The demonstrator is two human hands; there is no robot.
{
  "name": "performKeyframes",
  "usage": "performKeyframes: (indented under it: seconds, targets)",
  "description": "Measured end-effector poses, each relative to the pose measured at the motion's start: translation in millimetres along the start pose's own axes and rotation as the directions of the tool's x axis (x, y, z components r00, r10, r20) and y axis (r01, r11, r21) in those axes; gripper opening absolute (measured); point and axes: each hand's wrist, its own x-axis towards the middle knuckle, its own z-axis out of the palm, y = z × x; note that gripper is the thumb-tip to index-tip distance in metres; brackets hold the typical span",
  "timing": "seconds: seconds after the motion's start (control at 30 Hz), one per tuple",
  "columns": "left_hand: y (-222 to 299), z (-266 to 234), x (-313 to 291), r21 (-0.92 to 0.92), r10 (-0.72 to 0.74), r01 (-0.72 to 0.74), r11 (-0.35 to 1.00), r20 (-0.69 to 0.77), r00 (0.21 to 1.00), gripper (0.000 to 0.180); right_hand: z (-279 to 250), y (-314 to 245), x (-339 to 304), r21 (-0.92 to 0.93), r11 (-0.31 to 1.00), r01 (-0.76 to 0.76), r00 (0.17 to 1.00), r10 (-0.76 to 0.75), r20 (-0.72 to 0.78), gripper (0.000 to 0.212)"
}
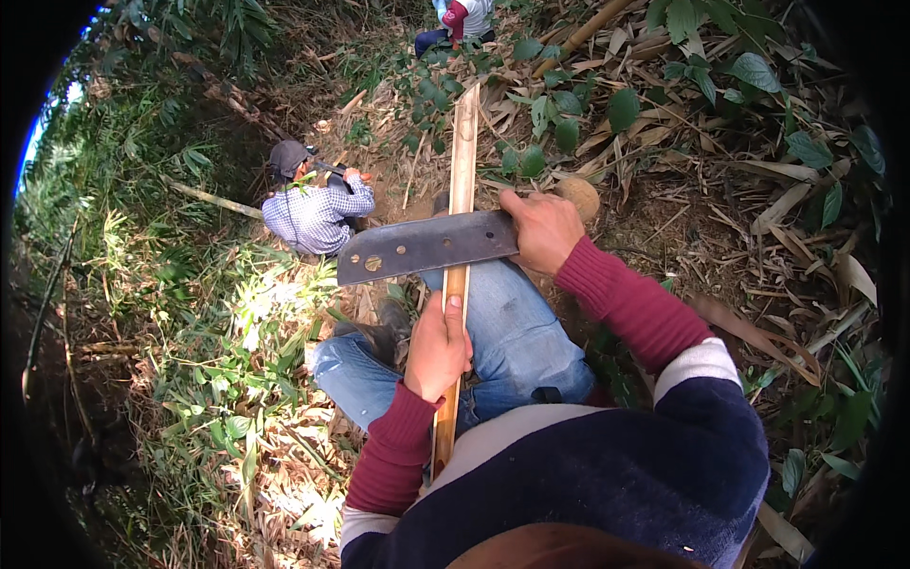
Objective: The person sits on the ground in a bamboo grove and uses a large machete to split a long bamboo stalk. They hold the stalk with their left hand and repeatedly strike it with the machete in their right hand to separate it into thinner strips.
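My left hand [439, 348] is closed around a long split bamboo strip [463, 156], its thumb lying along the strip. The strip runs from beside my body, over my jeans [517, 327], and points away from me with its pale hollow side up. In my right hand [543, 230] is a cleaver [417, 248] with a wide dark blade and several holes. Its blade lies crosswise over the strip, just beyond my left hand, and points left. A round wooden handle end [578, 198] shows past my right fist; my fingers hide the rest of the handle.
To the left ahead, a person in a checked shirt and cap [308, 204] sits low, holding a tool. Another person [457, 24] is at the far top. Leafy plants [569, 104], dry bamboo leaves [787, 237] and a fallen pole [213, 197] surround me.
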Motion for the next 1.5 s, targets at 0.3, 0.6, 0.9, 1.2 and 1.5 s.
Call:
performKeyframes:
  seconds: [0.3,0.6,0.9,1.2,1.5]
  targets:
    - [0.7,3.4,2.2,0.051,0.040,-0.039,0.998,-0.021,0.999,0.031,-0.6,11.5,-4.9,-0.004,0.986,-0.165,0.986,0.165,0.014,0.029]
    - [6.9,2.7,3.7,0.072,0.064,-0.062,0.995,-0.037,0.997,0.030,-7.0,18.5,14.1,-0.052,0.991,-0.120,0.992,0.121,0.026,0.038]
    - [7.2,2.9,2.1,0.082,0.036,-0.034,0.996,-0.028,0.999,0.031,-4.6,23.7,13.2,-0.082,0.988,-0.129,0.992,0.129,-0.002,0.037]
    - [6.2,3.4,2.6,0.054,0.011,-0.012,0.998,0.016,1.000,0.030,3.7,43.8,30.2,-0.167,0.983,-0.069,0.988,0.045,-0.147,0.039]
    - [3.1,3.0,-2.4,0.018,-0.035,0.034,0.999,0.068,0.997,0.034,-12.5,52.0,48.4,-0.170,0.983,-0.074,0.997,0.075,0.002,0.041]
